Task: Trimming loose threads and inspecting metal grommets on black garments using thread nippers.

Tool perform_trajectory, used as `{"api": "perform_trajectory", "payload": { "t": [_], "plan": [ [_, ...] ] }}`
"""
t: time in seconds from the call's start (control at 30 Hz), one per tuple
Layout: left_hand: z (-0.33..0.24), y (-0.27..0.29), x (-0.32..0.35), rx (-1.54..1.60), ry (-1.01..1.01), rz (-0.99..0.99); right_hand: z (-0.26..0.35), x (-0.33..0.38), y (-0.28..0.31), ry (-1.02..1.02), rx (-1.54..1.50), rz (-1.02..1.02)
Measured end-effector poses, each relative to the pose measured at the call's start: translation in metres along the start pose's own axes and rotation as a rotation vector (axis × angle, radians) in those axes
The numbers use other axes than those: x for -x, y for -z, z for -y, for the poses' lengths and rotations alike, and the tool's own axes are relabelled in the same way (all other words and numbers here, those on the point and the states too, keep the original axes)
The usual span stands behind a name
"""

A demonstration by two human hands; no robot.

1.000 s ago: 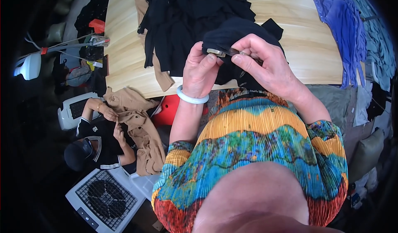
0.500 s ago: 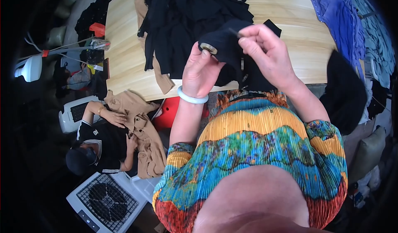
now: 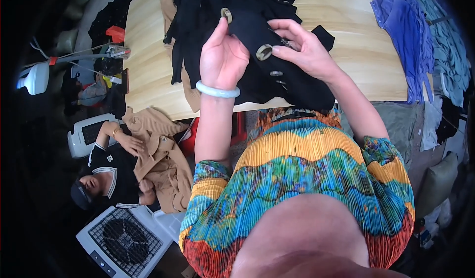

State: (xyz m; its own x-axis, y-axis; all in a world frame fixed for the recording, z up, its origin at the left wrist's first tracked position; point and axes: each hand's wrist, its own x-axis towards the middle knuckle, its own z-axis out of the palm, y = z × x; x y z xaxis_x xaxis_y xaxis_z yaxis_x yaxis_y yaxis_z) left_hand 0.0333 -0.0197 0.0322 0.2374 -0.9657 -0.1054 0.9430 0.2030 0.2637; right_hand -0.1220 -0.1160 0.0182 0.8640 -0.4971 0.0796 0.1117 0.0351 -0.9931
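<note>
The black garment lies just beyond and between the hands, its large marbled buttons (image 3: 264,52) seemingly all in place; what remains undone cannot be told. The left hand (image 3: 225,58) has its thumb against the upper button (image 3: 226,15), its grip hidden; the right hand (image 3: 307,50) curls lower fingers around a small metallic tool (image 3: 286,43), thumb touching the nearer button, forefinger spread apart. Beyond both hands stretches the wooden tabletop (image 3: 363,45).

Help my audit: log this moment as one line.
left hand: at one button | right hand: at another button | black garment: over wooden table
</note>
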Motion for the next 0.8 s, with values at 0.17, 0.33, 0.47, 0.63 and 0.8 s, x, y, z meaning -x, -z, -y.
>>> {"api": "perform_trajectory", "payload": {
  "t": [0.17, 0.33, 0.47, 0.63, 0.8],
  "plan": [
    [0.003, 0.000, -0.010, -0.050, -0.025, -0.078, 0.021, -0.010, -0.002, -0.044, -0.068, -0.178],
    [0.010, -0.026, 0.013, -0.451, -0.143, 0.043, 0.059, -0.015, -0.008, 0.094, -0.037, -0.151],
    [0.009, -0.032, 0.026, -0.549, -0.198, 0.011, 0.066, -0.018, -0.012, 0.119, -0.021, -0.089],
    [0.012, -0.015, 0.028, -0.558, -0.125, -0.006, 0.056, -0.021, -0.010, 0.050, 0.078, -0.131],
    [0.022, -0.007, 0.026, -0.673, -0.215, -0.079, 0.046, -0.026, -0.008, 0.039, 0.046, -0.118]
  ]
}}
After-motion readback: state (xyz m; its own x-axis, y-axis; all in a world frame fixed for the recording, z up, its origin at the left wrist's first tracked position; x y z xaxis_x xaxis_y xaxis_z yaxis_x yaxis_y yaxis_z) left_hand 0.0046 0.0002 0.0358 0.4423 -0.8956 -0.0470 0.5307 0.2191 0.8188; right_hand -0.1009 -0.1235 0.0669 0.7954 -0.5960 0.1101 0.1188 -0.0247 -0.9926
